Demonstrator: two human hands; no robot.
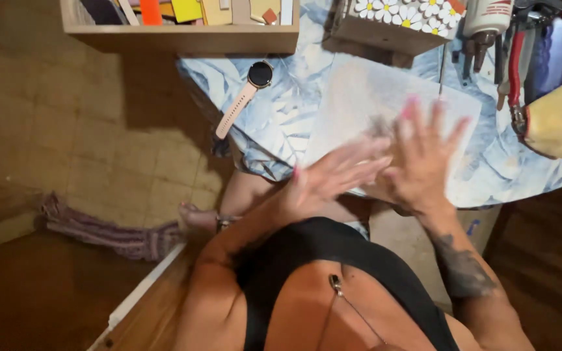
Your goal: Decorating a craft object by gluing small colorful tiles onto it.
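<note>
Head view: left hand [333, 177] and right hand [424, 159], fingers spread (blurred), hover over the pale board [365, 97] at centre; a careless sweep could knock the wristwatch [245, 97] at upper left off the table.

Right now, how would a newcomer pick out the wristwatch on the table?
Start at the table with its blue leaf-print cloth. Near its left edge, below the wooden box, lies the wristwatch. It alone has a round black face and a pale pink strap.
</note>
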